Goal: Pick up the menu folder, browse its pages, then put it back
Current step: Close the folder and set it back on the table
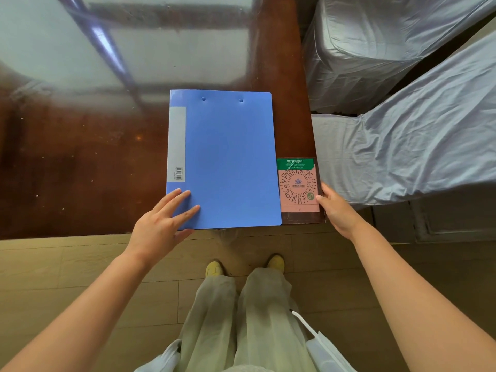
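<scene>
Menu folder (228, 159): blue, closed, flat on the glossy brown table (80, 162) at the near edge. Left hand (163, 221): at the folder's 7 o'clock corner, open, fingers spread on the cover, thumb at the folder's near edge. Right hand (335, 208): at the folder's 4 o'clock, at the table's corner, fingers loose, gripping nothing, fingertips beside a pink QR-code card (299, 189) lying just right of the folder.
</scene>
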{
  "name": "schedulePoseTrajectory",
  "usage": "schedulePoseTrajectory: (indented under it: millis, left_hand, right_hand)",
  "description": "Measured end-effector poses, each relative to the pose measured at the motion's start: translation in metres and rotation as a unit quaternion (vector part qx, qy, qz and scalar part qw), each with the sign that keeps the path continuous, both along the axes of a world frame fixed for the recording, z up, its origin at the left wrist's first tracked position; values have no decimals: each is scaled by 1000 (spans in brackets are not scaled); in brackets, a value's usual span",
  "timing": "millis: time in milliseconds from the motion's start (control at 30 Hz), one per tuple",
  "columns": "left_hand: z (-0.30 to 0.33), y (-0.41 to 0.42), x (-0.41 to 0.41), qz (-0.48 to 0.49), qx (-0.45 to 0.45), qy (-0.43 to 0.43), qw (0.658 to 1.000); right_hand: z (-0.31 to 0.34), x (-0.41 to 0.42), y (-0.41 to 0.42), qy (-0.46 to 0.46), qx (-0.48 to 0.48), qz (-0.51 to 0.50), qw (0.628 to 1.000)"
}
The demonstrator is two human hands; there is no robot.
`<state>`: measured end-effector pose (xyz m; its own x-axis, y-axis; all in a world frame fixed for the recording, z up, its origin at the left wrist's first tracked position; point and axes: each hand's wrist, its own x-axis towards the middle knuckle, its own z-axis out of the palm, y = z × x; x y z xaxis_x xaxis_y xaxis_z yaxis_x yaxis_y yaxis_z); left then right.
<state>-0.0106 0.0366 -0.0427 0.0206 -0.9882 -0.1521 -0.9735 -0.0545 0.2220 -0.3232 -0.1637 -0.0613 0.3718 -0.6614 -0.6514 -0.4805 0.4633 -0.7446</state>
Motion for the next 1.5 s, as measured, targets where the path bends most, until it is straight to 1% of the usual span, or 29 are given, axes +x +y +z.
schedulePoseTrajectory:
  millis: [333,700,833,900,933,967,1000,1033,1067,1100,1133,1167,1200,1233,1267,1400,1500]
  left_hand:
    - [0,0,-1,8,-1,9,1000]
    - [3,-1,-3,12,-2,9,1000]
    - [4,-1,-4,17,-2,9,1000]
    - [5,-1,-5,19,-3,6,1000]
    - [5,-1,-6,20,-2,4,1000]
    - [6,-1,-6,22,-1,2,1000]
    - [6,-1,-7,23,0,1,1000]
    - [7,-1,-8,25,1,2,1000]
    - [7,-1,-8,26,2,3,1000]
    - [7,-1,-8,27,2,4,1000]
    - [7,-1,-8,28,2,5,1000]
    - [6,-1,-8,28,2,5,1000]
    - [6,-1,-7,28,3,6,1000]
    - [6,-1,-7,28,3,6,1000]
    - [6,-1,-7,28,4,6,1000]
    - [6,-1,-6,26,10,5,1000]
    - [7,-2,-6,24,7,5,1000]
  right_hand:
    - [4,1,2,23,-19,15,999]
    - [7,2,1,15,-20,21,999]
    - [8,1,1,-9,8,14,1000]
    - [7,-1,0,-13,38,-12,999]
    - [7,-1,1,2,37,-34,999]
    - [10,-2,2,35,0,-50,998]
    - [15,-1,5,93,-84,-43,991]
    - [22,1,10,161,-202,-8,966]
    - [27,6,17,214,-339,61,914]
    - [31,14,26,236,-462,151,841]
    - [34,25,35,232,-542,242,771]
    - [35,36,45,220,-579,322,716]
    - [35,48,53,214,-585,382,683]
    - [34,58,59,215,-575,419,668]
    - [33,66,63,223,-562,439,664]
    - [28,75,62,261,-548,442,660]
    - [24,75,62,270,-552,440,655]
